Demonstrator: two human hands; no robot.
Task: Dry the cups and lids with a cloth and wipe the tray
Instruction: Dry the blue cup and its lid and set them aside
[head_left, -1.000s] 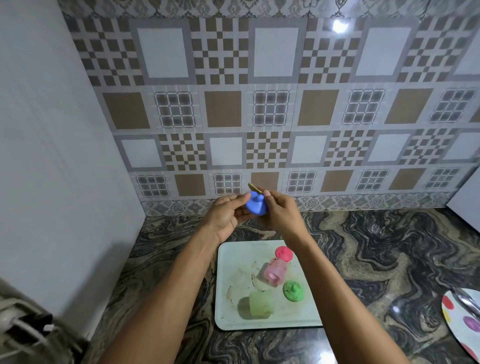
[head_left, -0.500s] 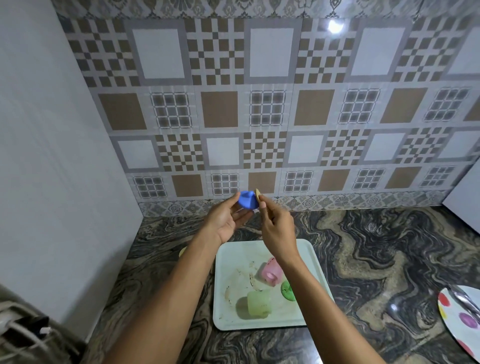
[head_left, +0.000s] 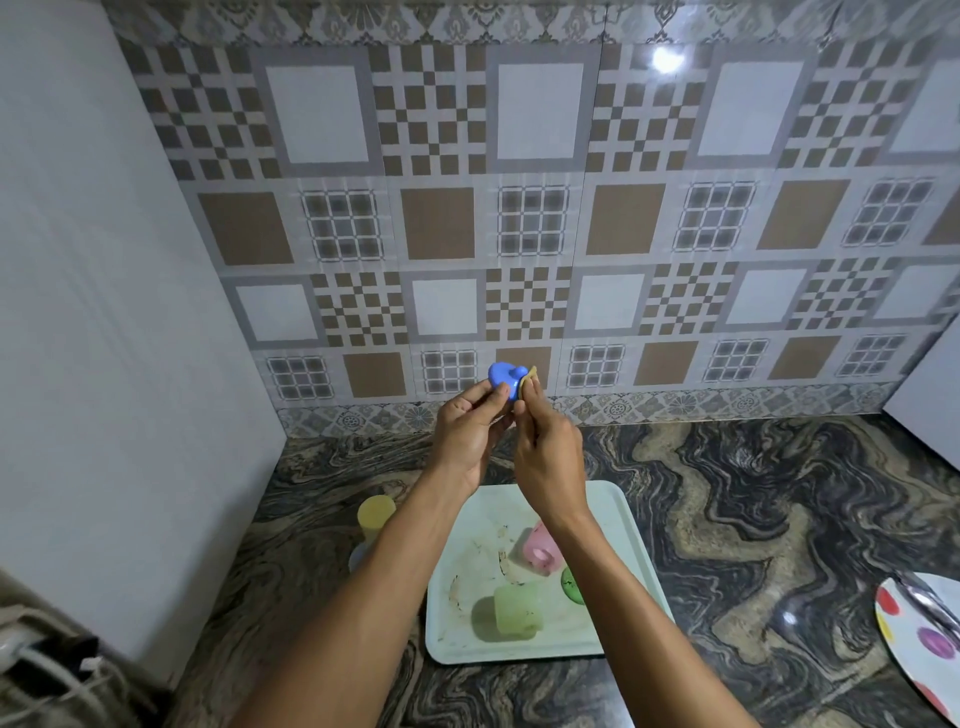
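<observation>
Rising since before, left hand (head_left: 470, 434) fingers pinch blue lid (head_left: 505, 378); right hand (head_left: 545, 457) presses, seemingly, cloth (head_left: 531, 375).

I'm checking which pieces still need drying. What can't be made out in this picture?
- Head view: green lid mostly hidden by the right forearm.
- Pink cup partly covered by the right wrist.
- Spotted plate cut off by the right edge.
- Cloth: only a corner shows past the right hand.

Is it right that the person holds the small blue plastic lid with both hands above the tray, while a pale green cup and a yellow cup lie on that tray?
Not quite. In the head view the yellow cup stands on the marble counter, left of the pale tray. The rest holds.
</observation>
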